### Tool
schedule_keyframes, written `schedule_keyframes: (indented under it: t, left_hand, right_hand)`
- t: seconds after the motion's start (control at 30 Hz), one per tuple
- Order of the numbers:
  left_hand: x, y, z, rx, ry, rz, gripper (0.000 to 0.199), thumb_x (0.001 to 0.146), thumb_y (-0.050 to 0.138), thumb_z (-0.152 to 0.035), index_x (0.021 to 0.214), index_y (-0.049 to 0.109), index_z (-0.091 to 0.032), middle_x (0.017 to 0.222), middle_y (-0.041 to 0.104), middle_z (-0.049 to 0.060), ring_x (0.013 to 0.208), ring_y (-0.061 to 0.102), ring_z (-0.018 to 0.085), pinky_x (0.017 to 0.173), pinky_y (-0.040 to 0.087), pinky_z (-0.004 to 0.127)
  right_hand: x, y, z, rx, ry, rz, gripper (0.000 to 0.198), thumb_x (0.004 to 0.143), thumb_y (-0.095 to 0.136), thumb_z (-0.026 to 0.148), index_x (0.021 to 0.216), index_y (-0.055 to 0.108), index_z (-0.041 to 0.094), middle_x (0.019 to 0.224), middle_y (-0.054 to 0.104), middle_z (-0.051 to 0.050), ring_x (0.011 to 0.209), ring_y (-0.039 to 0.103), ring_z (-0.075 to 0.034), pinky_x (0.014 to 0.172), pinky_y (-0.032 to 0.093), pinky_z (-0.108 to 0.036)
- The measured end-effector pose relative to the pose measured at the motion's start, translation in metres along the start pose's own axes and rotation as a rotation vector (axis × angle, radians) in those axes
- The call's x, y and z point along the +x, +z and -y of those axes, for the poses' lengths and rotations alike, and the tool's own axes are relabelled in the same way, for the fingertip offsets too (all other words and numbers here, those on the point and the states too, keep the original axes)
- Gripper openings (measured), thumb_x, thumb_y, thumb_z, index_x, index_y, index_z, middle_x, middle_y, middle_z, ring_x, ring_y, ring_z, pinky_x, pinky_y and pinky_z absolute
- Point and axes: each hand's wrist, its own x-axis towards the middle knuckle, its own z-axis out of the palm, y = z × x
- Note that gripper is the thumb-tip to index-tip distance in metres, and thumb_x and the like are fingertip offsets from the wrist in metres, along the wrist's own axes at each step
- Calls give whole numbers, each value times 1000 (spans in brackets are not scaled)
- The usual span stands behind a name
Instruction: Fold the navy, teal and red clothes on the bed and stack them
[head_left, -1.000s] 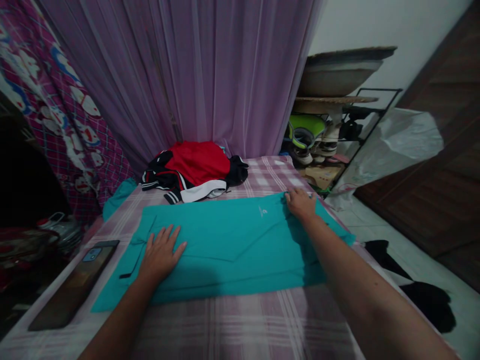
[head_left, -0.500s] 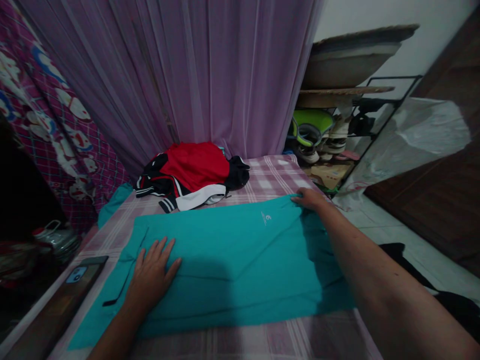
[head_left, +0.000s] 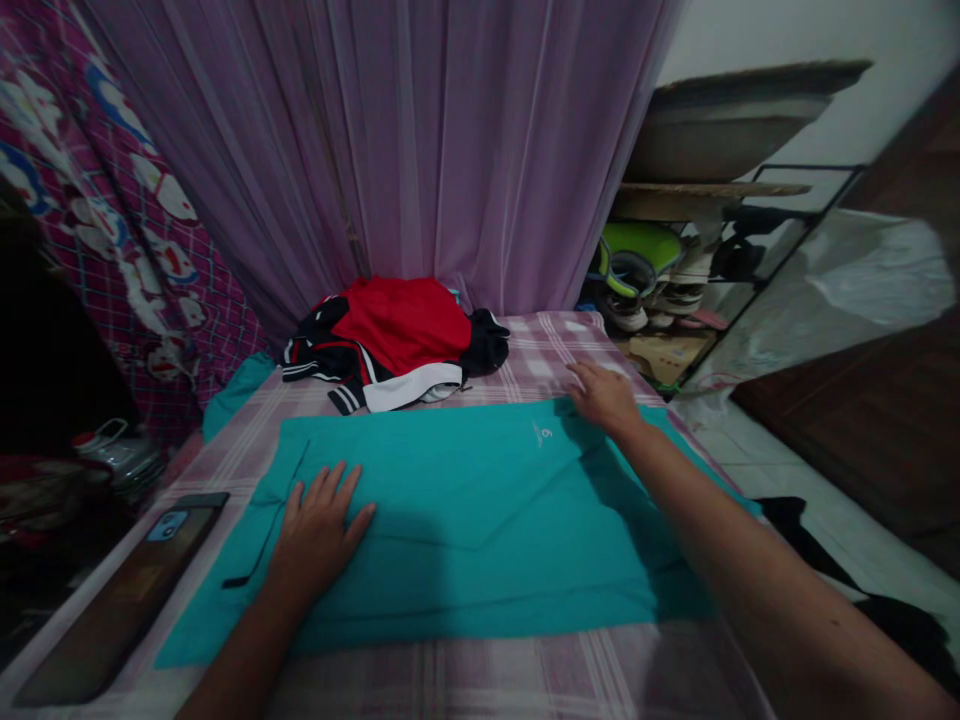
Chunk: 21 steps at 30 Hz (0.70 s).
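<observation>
A teal garment (head_left: 465, 520) lies spread and folded lengthwise on the bed, with a small white print near its far edge and a thin dark cord or zip line at its left end. My left hand (head_left: 319, 525) rests flat on the left part of the garment, fingers spread. At the far edge, just right of the print, my right hand (head_left: 606, 395) has its fingers stretched out, holding nothing. Its forearm crosses over the right end of the cloth and hides some of it.
Behind the garment sits a crumpled red, black and white jacket (head_left: 405, 325). A phone-like dark slab (head_left: 127, 600) lies at the left edge of the checked sheet (head_left: 555, 345). Purple curtains (head_left: 450, 150) hang behind; a shoe rack (head_left: 795, 250) stands at the right.
My right hand has let go of the garment's far edge and moved slightly left. The garment's right end now lies extended farther right. My left hand stays flat on the cloth.
</observation>
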Motion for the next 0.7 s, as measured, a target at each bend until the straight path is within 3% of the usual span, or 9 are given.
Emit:
schedule_keyframes:
  t: [0.13,0.2,0.3,0.4,0.5,0.6,0.7]
  left_hand:
    - [1,0,-2,-17,-10,-23,63,94,36,-56,143,50,-18,146,52,17,136,45,37,110,31,62]
    - [1,-2,-5,-25,-18,-36,63,94,37,-55,142,52,-17,145,52,18,135,46,37,110,31,63]
    - [2,-5,-10,-25,-30,-35,62,93,38,-52,140,53,-15,144,53,19,134,47,38,110,32,62]
    - [3,-7,-11,-32,-42,-34,62,93,38,-52,139,55,-15,144,53,19,134,47,38,110,32,62]
    - [3,-4,-8,-49,-36,-39,63,93,37,-53,140,54,-15,144,53,19,134,47,38,110,33,63]
    - [2,-1,-4,-58,-14,-34,63,93,38,-55,142,52,-17,145,52,18,135,46,38,110,33,62]
    - [3,0,-3,-56,-10,-25,64,93,38,-55,142,52,-17,146,52,18,135,46,38,110,32,62]
  right_hand:
    - [-24,16,44,75,-186,228,58,98,29,50,149,43,25,156,38,-12,143,34,-30,113,26,-57]
    - [-31,24,57,74,-168,344,59,99,26,53,150,40,27,159,34,-11,145,30,-30,113,23,-61]
    - [-33,25,63,75,-116,403,60,99,25,53,151,38,27,159,31,-11,146,28,-30,113,22,-61]
    - [-29,18,54,30,-78,317,59,100,26,52,149,42,24,157,36,-13,145,31,-30,114,19,-61]
    - [-31,17,31,-113,80,207,61,99,28,53,148,43,20,156,37,-17,144,30,-34,113,16,-62]
    - [-36,23,8,-182,264,255,66,98,27,58,150,40,19,154,38,-21,142,32,-37,109,22,-63]
    - [-36,26,-3,-172,293,309,68,98,25,61,151,37,21,153,39,-21,141,34,-37,108,25,-62]
